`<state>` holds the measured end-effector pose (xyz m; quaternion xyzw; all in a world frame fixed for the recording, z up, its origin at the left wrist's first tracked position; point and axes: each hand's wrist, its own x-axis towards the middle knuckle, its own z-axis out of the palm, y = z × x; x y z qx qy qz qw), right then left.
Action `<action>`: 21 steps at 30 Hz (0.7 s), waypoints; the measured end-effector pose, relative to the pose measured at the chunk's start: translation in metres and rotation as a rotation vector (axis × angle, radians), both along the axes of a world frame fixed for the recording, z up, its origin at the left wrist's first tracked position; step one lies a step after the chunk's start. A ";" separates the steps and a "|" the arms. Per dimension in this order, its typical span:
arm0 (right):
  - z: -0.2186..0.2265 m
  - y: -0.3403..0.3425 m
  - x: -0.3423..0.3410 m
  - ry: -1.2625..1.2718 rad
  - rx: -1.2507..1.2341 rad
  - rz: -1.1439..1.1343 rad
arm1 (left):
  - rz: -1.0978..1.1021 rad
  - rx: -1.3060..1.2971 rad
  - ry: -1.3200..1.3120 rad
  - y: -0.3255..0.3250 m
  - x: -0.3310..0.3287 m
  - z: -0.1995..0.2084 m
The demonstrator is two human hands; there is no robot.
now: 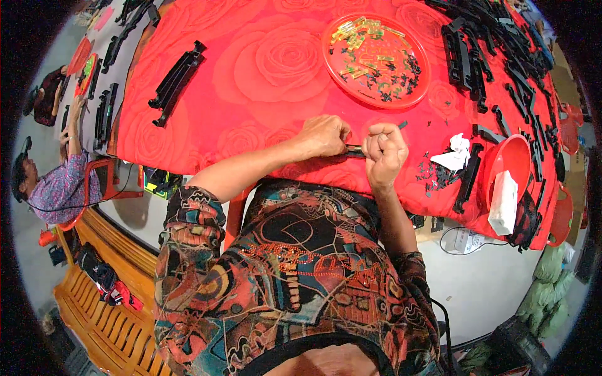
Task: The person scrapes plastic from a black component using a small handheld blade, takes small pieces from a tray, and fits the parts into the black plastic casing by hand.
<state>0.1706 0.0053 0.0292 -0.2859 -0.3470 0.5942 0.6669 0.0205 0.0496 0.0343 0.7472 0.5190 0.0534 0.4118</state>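
Note:
Near the table's front edge, my left hand (323,136) is closed on a black plastic part (355,150) that shows between my two hands. My right hand (384,152) is closed in a fist beside it, round a thin dark tool (402,125) whose end sticks out past the fingers. The far end of the part is hidden by the right hand. Beyond my hands stands a round red tray (347,95) with small clear yellowish pieces (359,30) and tiny black pieces (392,88) in it.
Long black plastic strips (177,83) lie at the left, with many more (461,59) at the right. A red bowl (506,153), crumpled white tissue (456,152) and loose black bits (437,175) are right of my hands. Another person (59,182) sits at the left table.

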 end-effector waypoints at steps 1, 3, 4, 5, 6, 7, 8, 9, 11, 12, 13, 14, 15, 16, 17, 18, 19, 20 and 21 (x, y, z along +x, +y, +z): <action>0.000 0.001 0.000 0.001 -0.002 0.003 | -0.016 0.029 0.006 0.000 0.001 0.000; 0.001 0.001 -0.001 -0.057 -0.018 -0.002 | -0.017 0.006 0.024 0.001 0.001 0.002; 0.000 0.001 -0.002 -0.057 -0.021 -0.001 | -0.022 -0.016 0.041 0.002 0.002 0.004; -0.001 0.001 -0.003 -0.088 -0.021 -0.003 | -0.021 -0.019 0.040 0.001 0.002 0.005; -0.002 0.001 -0.004 -0.118 -0.021 -0.004 | -0.013 -0.016 0.037 0.001 0.002 0.006; -0.004 0.001 -0.004 -0.119 -0.023 -0.006 | -0.005 -0.013 0.034 0.000 0.003 0.007; -0.007 0.002 -0.005 -0.151 -0.001 -0.015 | -0.006 -0.014 0.033 -0.001 0.003 0.008; -0.008 0.001 -0.005 -0.183 0.022 -0.026 | -0.002 -0.006 0.024 -0.002 0.002 0.009; -0.008 0.000 -0.008 -0.193 0.029 -0.033 | 0.001 0.007 0.016 -0.007 -0.002 0.006; -0.007 -0.001 -0.009 -0.204 0.035 -0.039 | -0.037 0.161 -0.064 -0.012 -0.007 -0.002; -0.007 0.001 -0.009 -0.206 0.040 -0.043 | -0.077 0.318 -0.145 -0.014 -0.012 -0.006; -0.008 0.000 -0.008 -0.195 0.030 -0.054 | -0.085 0.320 -0.148 -0.020 -0.017 -0.003; -0.008 0.000 -0.007 -0.184 0.020 -0.065 | -0.138 0.507 -0.161 -0.028 -0.021 0.000; -0.009 0.000 -0.005 -0.184 0.022 -0.066 | -0.184 0.695 -0.171 -0.033 -0.027 0.003; -0.010 0.001 -0.003 -0.119 0.005 -0.049 | -0.252 0.772 -0.141 -0.036 -0.032 -0.007; -0.010 0.001 -0.002 -0.054 -0.012 -0.032 | -0.251 0.774 -0.141 -0.038 -0.033 -0.013; -0.009 0.000 -0.004 -0.053 -0.010 -0.033 | -0.294 0.831 -0.126 -0.037 -0.034 -0.016; -0.008 -0.001 -0.007 -0.043 -0.002 -0.037 | -0.337 0.888 -0.110 -0.036 -0.036 -0.017; -0.008 -0.001 -0.010 -0.033 0.007 -0.042 | -0.364 0.898 -0.102 -0.035 -0.037 -0.019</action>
